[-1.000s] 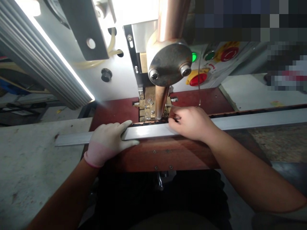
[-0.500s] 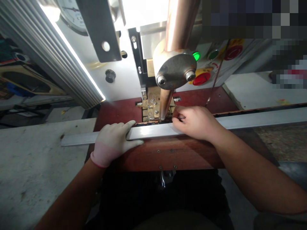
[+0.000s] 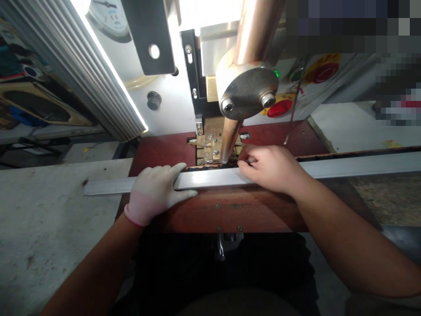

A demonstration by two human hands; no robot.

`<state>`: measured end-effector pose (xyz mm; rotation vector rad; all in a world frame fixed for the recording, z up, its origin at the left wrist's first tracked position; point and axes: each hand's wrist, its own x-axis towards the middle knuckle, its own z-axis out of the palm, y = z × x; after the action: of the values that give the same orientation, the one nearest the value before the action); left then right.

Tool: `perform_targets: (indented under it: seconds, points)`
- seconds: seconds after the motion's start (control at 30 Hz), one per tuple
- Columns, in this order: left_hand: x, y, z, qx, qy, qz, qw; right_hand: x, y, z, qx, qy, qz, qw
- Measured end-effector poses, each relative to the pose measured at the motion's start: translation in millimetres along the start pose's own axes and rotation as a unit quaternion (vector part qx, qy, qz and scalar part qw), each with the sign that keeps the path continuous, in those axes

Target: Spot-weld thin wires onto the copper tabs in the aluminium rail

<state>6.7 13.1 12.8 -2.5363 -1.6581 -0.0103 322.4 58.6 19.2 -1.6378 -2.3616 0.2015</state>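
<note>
A long silvery metal bar (image 3: 210, 178) lies across the reddish-brown work plate (image 3: 184, 215), with a dark strip along its far edge. My left hand (image 3: 153, 191), in a white and pink glove, grips the bar left of centre, thumb on the near side and fingers over the far side. Bare, my right hand (image 3: 269, 169) rests against the bar further right, its fingers pinched round a small thin dark piece I cannot make out. Between the hands, a copper-coloured welding electrode (image 3: 229, 142) reaches down to the bar's far edge, by a brass-coloured fixture (image 3: 210, 151).
A machine panel carries a red emergency stop button (image 3: 324, 72), a red rotary switch (image 3: 279, 108) and a black knob (image 3: 153, 101). A pressure gauge (image 3: 110, 17) sits upper left beside a bright light strip. Pale tables (image 3: 49, 228) flank the plate. A thin rod hangs right of the electrode.
The whole view has shifted slightly, with the machine appearing further right and higher. Both hands keep their places on the bar, with no clear change of grip.
</note>
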Motion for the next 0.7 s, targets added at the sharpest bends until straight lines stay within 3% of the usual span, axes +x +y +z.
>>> perform_targets:
  seconds: [0.37,0.5,0.6,0.7]
  points:
    - [0,2,-0.6,-0.017,-0.008,-0.002,1.0,0,-1,-1,-0.009,-0.01,-0.005,1.0]
    - [-1,-1,-11.1,-0.088,-0.023,-0.003,0.996,0,-1,0,-0.013,-0.005,-0.001,1.0]
    - [12,-24,-21.5,-0.166,-0.048,-0.048,0.984,0,0,1,-0.01,-0.005,-0.006,1.0]
    - [43,-66,-25.7,-0.127,-0.058,-0.063,0.988,1,0,2,-0.016,-0.007,-0.018,1.0]
